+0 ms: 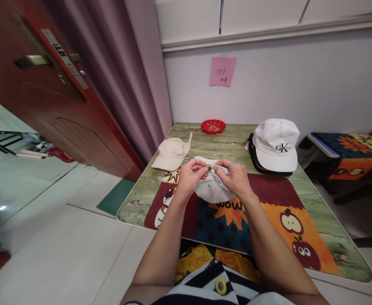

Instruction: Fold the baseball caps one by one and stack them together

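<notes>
A white cap (210, 192) lies on the patterned mat (230, 228) in front of me, its crown toward me. Above it my left hand (192, 174) pinches a small brass-coloured buckle (208, 167) between thumb and fingers. Close beside it, my right hand (234, 176) is closed on the cap's white strap (216, 168), at the buckle. Whether the strap passes through the buckle I cannot tell. To the left of my hands rests a cream cap (171, 153), its loose strap sticking up at the back.
At the right stands a stack of caps, a white one with "CK" lettering (276, 142) over black ones (256, 163). A red scalloped dish (213, 126) sits at the table's back edge. A pink note (223, 71) is on the wall; a brown door (77, 110) is at left.
</notes>
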`<state>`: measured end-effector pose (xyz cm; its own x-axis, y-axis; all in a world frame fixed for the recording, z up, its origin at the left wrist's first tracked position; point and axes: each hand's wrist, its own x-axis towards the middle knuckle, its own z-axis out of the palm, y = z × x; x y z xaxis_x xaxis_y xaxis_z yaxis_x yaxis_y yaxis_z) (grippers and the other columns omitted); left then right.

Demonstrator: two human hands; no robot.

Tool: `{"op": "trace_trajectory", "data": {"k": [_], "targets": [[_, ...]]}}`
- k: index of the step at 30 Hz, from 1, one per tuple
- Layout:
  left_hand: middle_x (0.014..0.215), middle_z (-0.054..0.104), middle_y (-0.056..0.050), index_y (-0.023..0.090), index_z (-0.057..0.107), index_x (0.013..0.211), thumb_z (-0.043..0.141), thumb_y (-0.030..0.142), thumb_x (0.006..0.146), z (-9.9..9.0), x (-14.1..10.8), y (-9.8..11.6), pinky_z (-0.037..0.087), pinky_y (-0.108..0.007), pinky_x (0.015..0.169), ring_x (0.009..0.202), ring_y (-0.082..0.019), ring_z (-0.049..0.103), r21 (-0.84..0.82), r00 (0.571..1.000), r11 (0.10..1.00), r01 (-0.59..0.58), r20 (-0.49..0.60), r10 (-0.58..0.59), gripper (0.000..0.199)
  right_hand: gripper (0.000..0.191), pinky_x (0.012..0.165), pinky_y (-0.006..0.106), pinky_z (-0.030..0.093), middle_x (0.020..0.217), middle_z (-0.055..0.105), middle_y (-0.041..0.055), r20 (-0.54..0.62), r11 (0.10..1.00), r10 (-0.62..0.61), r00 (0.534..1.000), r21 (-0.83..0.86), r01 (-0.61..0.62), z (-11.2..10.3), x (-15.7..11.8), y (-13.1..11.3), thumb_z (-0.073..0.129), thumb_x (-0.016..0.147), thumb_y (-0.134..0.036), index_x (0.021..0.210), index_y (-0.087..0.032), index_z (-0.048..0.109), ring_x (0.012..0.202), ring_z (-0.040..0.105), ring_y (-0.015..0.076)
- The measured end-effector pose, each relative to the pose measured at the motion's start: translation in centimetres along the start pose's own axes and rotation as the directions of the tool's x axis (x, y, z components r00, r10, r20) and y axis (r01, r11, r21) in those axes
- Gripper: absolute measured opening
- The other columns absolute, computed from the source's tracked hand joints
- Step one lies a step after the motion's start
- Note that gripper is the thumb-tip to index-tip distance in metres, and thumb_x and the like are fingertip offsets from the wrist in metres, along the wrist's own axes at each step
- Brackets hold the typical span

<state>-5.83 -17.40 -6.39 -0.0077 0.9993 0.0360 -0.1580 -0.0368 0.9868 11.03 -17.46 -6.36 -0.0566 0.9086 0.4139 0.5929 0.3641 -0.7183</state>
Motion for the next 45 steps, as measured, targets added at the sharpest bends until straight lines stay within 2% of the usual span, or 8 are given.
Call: {"op": "trace_trajectory", "data": {"k": [7, 12, 16, 19, 24, 33, 42, 45], "targets": [[0.068, 0.069, -0.003, 0.013, 0.070, 0.083, 0.083, 0.024, 0.064, -0.5, 0.2, -0.2, 0.052, -0.023, 0.064, 0.060, -0.011, 0.065, -0.081, 0.998, 0.995, 0.065, 0.032, -0.063, 0.026, 0.023, 0.068, 0.028, 0.045, 0.074, 0.073, 0.0021, 0.110, 0.968, 0.051, 0.993, 0.240, -0.076, 0.4, 0.0, 0.8, 0.061, 0.085, -0.040, 0.081, -0.021, 0.072, 0.067, 0.064, 0.0184], [0.074, 0.070, 0.000, 0.015, 0.069, 0.083, 0.086, 0.026, 0.062, -1.0, 1.1, 0.0, 0.052, -0.023, 0.069, 0.063, -0.011, 0.066, -0.209, 0.998, 0.977, 0.046, 0.059, -0.034, 0.029, 0.028, 0.061, 0.028, 0.047, 0.070, 0.070, 0.0020, 0.038, 0.912, 0.137, 0.990, 0.385, -0.141, 0.6, -0.1, 0.9, 0.064, 0.085, -0.047, 0.087, -0.020, 0.071, 0.060, 0.064, 0.0181], [0.078, 0.071, -0.001, 0.015, 0.070, 0.084, 0.086, 0.027, 0.063, -1.0, 1.4, -0.3, 0.053, -0.023, 0.074, 0.068, -0.010, 0.067, -0.211, 0.996, 0.977, -0.025, 0.076, 0.041, 0.028, 0.030, 0.065, 0.030, 0.049, 0.083, 0.074, 0.0050, -0.080, 0.940, 0.082, 0.993, 0.337, -0.050, 0.5, -0.2, 0.8, 0.065, 0.086, -0.048, 0.093, -0.021, 0.074, 0.066, 0.066, 0.0193], [0.076, 0.071, -0.001, 0.014, 0.070, 0.086, 0.087, 0.028, 0.064, -1.0, 1.2, -0.7, 0.054, -0.023, 0.071, 0.065, -0.011, 0.067, -0.205, 0.997, 0.978, 0.046, 0.072, -0.032, 0.031, 0.027, 0.071, 0.031, 0.049, 0.094, 0.075, 0.0068, -0.102, 0.971, 0.000, 0.995, 0.238, 0.025, 0.3, -0.2, 0.6, 0.061, 0.090, -0.045, 0.092, -0.022, 0.074, 0.077, 0.067, 0.0212], [0.076, 0.070, -0.001, 0.014, 0.067, 0.088, 0.088, 0.027, 0.061, -1.1, 0.8, -1.0, 0.057, -0.027, 0.073, 0.064, -0.012, 0.068, -0.294, 0.991, 0.947, 0.131, 0.061, -0.118, 0.036, 0.025, 0.065, 0.029, 0.044, 0.086, 0.074, 0.0051, -0.042, 0.980, -0.016, 0.999, 0.197, 0.024, 0.4, -0.3, -0.1, 0.058, 0.092, -0.041, 0.088, -0.022, 0.073, 0.076, 0.064, 0.0203], [0.074, 0.068, 0.001, 0.016, 0.066, 0.106, 0.084, 0.030, 0.068, -0.4, 0.2, -0.4, 0.054, -0.025, 0.069, 0.063, -0.012, 0.067, -0.086, 0.997, 0.996, 0.002, 0.075, 0.004, 0.045, 0.023, 0.059, 0.028, 0.035, 0.076, 0.071, 0.0018, 0.018, 0.988, 0.003, 1.000, 0.157, -0.005, 0.5, -0.6, 0.0, 0.058, 0.089, -0.038, 0.083, -0.022, 0.073, 0.064, 0.057, 0.0169], [0.085, 0.071, -0.002, 0.016, 0.069, 0.092, 0.081, 0.020, 0.067, -0.8, 0.3, -0.8, 0.053, -0.025, 0.078, 0.078, -0.013, 0.066, 0.044, 0.980, 0.988, -0.146, 0.142, 0.139, 0.028, 0.022, 0.062, 0.027, 0.038, 0.072, 0.068, 0.0011, 0.033, 0.977, 0.020, 0.999, 0.213, -0.026, 0.6, -0.6, 0.1, 0.059, 0.088, -0.036, 0.081, -0.020, 0.071, 0.062, 0.054, 0.0152], [0.084, 0.071, -0.002, 0.017, 0.070, 0.093, 0.077, 0.016, 0.070, -0.9, 0.3, -1.2, 0.053, -0.027, 0.077, 0.077, -0.014, 0.065, 0.203, 0.961, 0.943, -0.264, 0.139, 0.239, 0.024, 0.023, 0.063, 0.027, 0.039, 0.070, 0.066, 0.0008, 0.058, 0.973, 0.026, 0.998, 0.229, -0.039, 0.7, -0.6, 0.5, 0.059, 0.087, -0.037, 0.081, -0.019, 0.071, 0.062, 0.053, 0.0148]]}}
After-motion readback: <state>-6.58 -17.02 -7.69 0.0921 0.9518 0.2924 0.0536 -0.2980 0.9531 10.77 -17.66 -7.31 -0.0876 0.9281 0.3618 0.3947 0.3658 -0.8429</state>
